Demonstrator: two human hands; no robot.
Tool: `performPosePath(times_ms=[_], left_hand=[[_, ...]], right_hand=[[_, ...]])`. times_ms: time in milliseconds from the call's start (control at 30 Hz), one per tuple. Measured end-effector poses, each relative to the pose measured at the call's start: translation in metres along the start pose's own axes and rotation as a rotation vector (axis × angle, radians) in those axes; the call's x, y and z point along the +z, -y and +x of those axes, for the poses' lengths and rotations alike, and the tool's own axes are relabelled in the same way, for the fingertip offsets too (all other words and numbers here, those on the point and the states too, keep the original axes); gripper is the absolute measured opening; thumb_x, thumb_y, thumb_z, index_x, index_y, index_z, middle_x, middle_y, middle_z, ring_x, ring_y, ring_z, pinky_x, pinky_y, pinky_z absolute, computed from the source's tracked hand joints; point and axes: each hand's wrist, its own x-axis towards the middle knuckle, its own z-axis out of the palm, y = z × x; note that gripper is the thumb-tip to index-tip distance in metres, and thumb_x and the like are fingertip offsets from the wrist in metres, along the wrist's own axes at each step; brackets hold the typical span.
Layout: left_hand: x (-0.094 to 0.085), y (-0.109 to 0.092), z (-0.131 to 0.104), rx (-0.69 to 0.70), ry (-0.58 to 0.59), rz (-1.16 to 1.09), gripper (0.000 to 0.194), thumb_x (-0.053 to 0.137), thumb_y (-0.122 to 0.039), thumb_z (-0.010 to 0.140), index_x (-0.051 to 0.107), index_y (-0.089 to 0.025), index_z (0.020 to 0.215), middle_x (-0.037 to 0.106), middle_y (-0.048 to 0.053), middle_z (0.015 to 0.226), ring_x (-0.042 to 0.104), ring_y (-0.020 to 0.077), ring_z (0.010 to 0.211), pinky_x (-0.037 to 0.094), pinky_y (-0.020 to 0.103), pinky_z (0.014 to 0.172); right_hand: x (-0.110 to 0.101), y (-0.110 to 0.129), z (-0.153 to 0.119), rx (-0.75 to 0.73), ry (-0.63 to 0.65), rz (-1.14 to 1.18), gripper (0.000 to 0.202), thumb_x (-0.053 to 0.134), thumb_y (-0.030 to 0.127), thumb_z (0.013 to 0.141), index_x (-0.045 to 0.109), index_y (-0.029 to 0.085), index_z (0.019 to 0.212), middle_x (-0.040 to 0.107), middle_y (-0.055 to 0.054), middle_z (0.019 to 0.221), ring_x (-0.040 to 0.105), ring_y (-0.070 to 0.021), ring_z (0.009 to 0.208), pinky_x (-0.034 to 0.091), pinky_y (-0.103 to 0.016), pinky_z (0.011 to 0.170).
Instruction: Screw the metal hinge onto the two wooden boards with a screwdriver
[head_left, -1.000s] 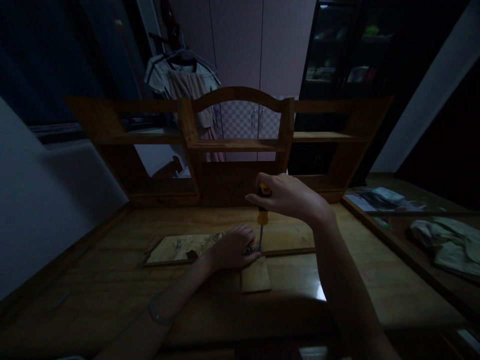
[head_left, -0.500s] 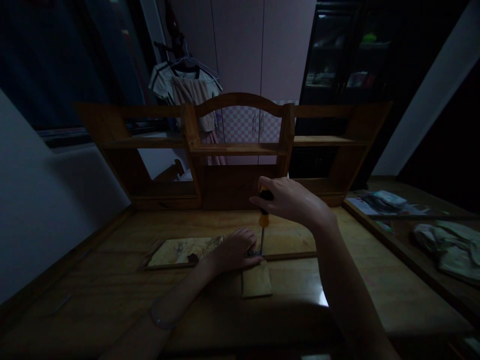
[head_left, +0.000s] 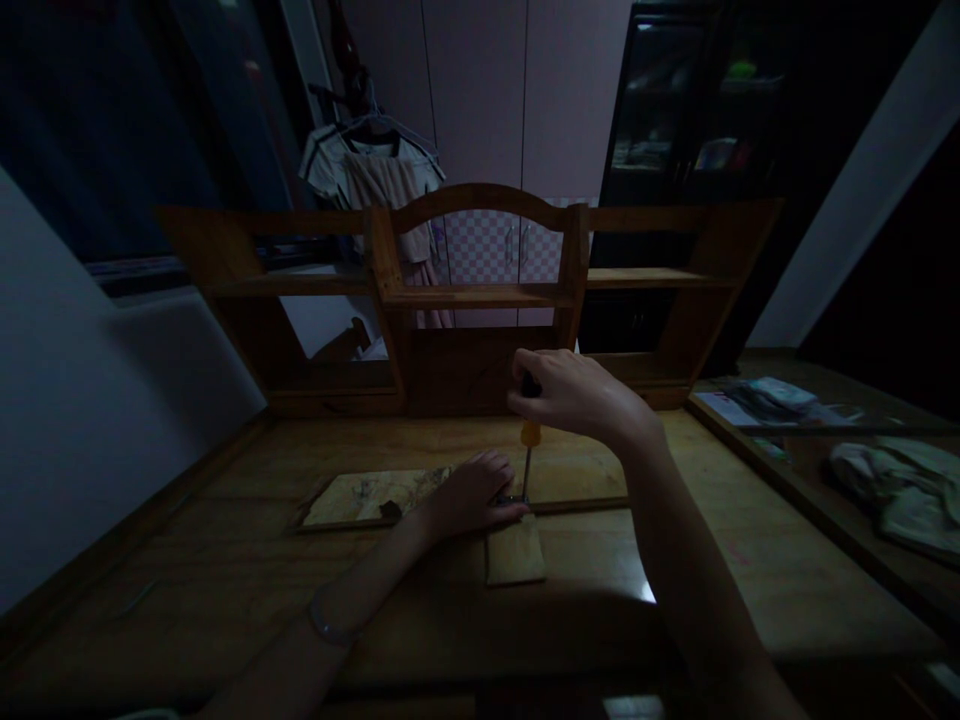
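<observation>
A screwdriver with a yellow and black handle stands almost upright, its shaft pointing down at the boards. Wrapped around its handle from above is my right hand, closed. My left hand presses low on the wood, thumb and fingers around a small metal piece where the screwdriver tip meets it; the piece is too dark and covered to name. Below lies a small wooden block. One board with a torn, patterned surface extends left from under my left hand, and a plain board extends right.
Everything rests on a wooden desktop. Behind rises a wooden shelf unit. A raised wooden edge runs along the right, with crumpled cloth and plastic-wrapped things beyond it. A thin light stick lies at left.
My right hand's fingers have closed further around the screwdriver handle, with the wrist slightly turned. My left hand stays on the metal piece. The view has shifted slightly.
</observation>
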Motion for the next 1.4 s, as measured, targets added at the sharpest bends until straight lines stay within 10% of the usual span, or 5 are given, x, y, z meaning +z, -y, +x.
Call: performPosePath(times_ms=[1400], left_hand=[[-0.0059,-0.0041,-0.0010,-0.019,0.034,-0.004,0.037,0.066,-0.052,0.088,0.049,-0.020,0.085,0.056,0.004,0.091,0.053,0.0215,0.086,0.040,0.031,0.072]], right_hand=[[-0.0042,0.0011,-0.0012,-0.006,0.002,0.019,0.027,0.050,0.047,0.092,0.061,0.022,0.094,0.067,-0.005,0.080,0.062,-0.0196,0.073,0.033,-0.029,0.063]])
